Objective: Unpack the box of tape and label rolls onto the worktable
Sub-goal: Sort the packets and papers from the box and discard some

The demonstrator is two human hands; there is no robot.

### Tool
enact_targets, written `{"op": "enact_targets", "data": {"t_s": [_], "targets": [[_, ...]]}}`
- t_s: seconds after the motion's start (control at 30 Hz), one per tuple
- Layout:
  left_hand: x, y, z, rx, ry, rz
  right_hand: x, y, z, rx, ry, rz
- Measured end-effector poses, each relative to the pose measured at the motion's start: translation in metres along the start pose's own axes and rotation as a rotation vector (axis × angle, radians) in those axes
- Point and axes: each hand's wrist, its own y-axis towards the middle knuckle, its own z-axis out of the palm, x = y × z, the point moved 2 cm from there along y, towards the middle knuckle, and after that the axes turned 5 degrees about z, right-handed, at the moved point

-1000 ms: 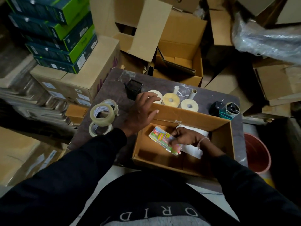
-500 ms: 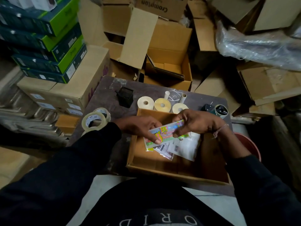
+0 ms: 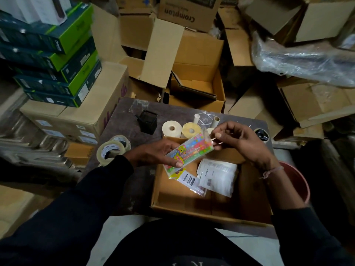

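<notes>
Your left hand [image 3: 153, 153] grips the colourful packet [image 3: 189, 151] from below, and your right hand [image 3: 238, 140] pinches its far end, probably to steady it above the box [image 3: 192, 208]. White packets [image 3: 217, 175] lie inside. Label rolls [image 3: 181, 129] and tape rolls [image 3: 113, 147] sit on the table [image 3: 123, 120].

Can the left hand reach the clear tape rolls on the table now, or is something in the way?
Probably not at once: the left hand is busy holding the colourful packet. The clear tape rolls lie just beside its wrist on the worktable, nothing between, so freeing it should suffice.
</notes>
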Motion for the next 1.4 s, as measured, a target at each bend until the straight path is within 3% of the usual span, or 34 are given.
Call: {"op": "enact_targets", "data": {"t_s": [0.17, 0.43, 0.77, 1.0, 1.4], "targets": [[-0.003, -0.001, -0.006, 0.020, 0.007, -0.013, -0.002, 0.003, 0.007, 0.081, -0.131, -0.029], [-0.004, 0.002, -0.015, 0.057, -0.012, -0.075, -0.010, 0.016, 0.015, 0.042, -0.170, -0.092], [0.001, -0.001, -0.028, -0.011, -0.020, -0.060, -0.027, 0.028, 0.016, 0.043, -0.286, -0.023], [0.013, -0.018, -0.049, -0.201, -0.090, -0.002, -0.026, 0.037, 0.043, 0.086, -0.163, -0.024], [0.037, -0.046, -0.073, -0.331, -0.069, 0.007, -0.031, 0.064, 0.054, 0.141, 0.023, 0.088]]}}
